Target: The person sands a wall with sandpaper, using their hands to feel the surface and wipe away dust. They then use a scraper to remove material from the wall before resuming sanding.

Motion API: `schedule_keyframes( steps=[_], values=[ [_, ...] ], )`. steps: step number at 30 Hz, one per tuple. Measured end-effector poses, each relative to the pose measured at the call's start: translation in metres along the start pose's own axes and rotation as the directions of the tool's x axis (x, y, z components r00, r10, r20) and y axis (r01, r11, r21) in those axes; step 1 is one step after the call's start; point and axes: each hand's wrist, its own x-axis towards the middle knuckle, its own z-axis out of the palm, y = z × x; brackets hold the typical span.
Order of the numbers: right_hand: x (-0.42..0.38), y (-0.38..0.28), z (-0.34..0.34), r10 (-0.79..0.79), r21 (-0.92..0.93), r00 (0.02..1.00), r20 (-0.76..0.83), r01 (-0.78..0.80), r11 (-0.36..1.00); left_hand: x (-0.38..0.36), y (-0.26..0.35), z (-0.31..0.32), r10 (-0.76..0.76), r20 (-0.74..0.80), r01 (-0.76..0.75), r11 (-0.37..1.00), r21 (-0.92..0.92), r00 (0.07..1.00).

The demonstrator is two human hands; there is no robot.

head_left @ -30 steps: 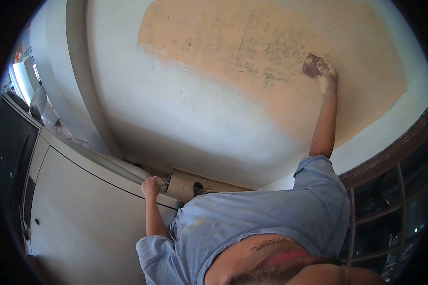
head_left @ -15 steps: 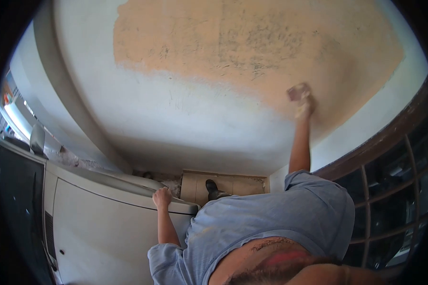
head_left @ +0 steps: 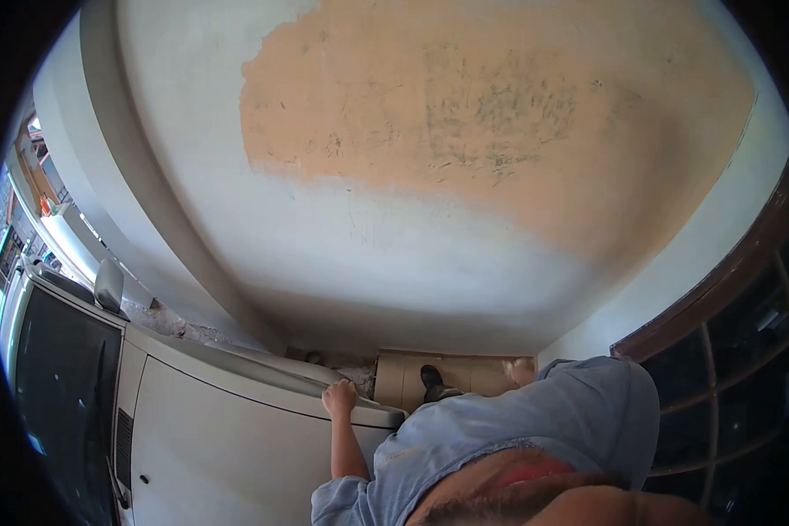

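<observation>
My left hand is closed, its fingers curled at the edge of a white vehicle's bonnet. Whether anything is inside that fist is hidden. Low beside my body, my right hand is smeared by motion and partly covered by the blue shirt; its fingers and anything in them do not show clearly. In front stands a white wall with a large tan patch carrying dark scuffs and cracks. Neither hand touches the patch.
A dark-paned window with a brown frame lies on the right. The vehicle's windscreen and side mirror are at left, near a pale pillar. Below the wall, a booted foot stands by a tiled ledge.
My right hand has dropped from the tan patch, where it held a small reddish-brown piece, to beside my body. My left hand stays at the bonnet edge; the view has shifted.
</observation>
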Motion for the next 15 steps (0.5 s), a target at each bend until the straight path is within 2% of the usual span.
schedule_keyframes(
  steps=[3, 4, 6, 7, 8, 9, 10, 11, 12, 13, 15],
  values=[
    [0.025, -0.065, -0.046, -0.228, 0.015, 0.962, -0.147, 0.233, 0.972, 0.004, 0.002, 0.005, 0.005, 0.023, -0.005, 1.0, 0.004, 1.0],
    [0.015, -0.099, -0.075, -0.425, 0.052, 0.876, -0.226, 0.447, 0.893, 0.004, 0.001, 0.007, 0.001, 0.028, -0.002, 1.0, 0.011, 1.0],
    [0.021, -0.166, -0.137, -0.606, 0.134, 0.768, -0.207, 0.636, 0.76, 0.006, 0.001, 0.009, -0.009, 0.062, 0.007, 1.0, 0.031, 0.998],
    [-0.003, -0.203, -0.174, -0.731, 0.273, 0.651, -0.206, 0.755, 0.596, 0.005, 0.002, 0.007, -0.01, 0.061, 0.009, 1.0, 0.02, 0.998],
    [-0.037, -0.24, -0.215, -0.771, 0.356, 0.601, -0.211, 0.781, 0.512, 0.003, 0.003, 0.002, -0.025, 0.055, 0.024, 1.0, 0.014, 0.998],
    [-0.052, -0.264, -0.246, -0.737, 0.586, 0.639, -0.223, 0.692, 0.422, 0.002, 0.005, 0.0, -0.04, 0.05, 0.039, 0.999, 0.009, 0.998],
    [-0.067, -0.283, -0.275, -0.721, 0.711, 0.631, -0.287, 0.644, 0.282, 0.001, 0.006, 0.0, -0.048, 0.038, 0.048, 0.999, -0.016, 0.998],
    [-0.077, -0.297, -0.307, -0.707, 0.644, 0.602, -0.373, 0.716, 0.27, 0.0, 0.007, 0.001, -0.051, 0.045, 0.052, 0.998, -0.021, 0.998],
    [-0.077, -0.307, -0.336, -0.736, 0.435, 0.467, -0.49, 0.863, 0.258, 0.0, 0.007, 0.002, -0.051, 0.038, 0.052, 0.998, -0.021, 0.998],
    [-0.082, -0.318, -0.362, -0.745, -0.007, 0.27, -0.61, 0.938, 0.346, 0.002, 0.005, 0.005, -0.06, 0.024, 0.061, 0.998, -0.022, 0.998],
    [-0.103, -0.331, -0.39, -0.699, -0.098, 0.159, -0.697, 0.945, 0.313, -0.001, 0.002, 0.008, -0.089, -0.014, 0.088, 0.995, -0.046, 0.996]
  ],
)
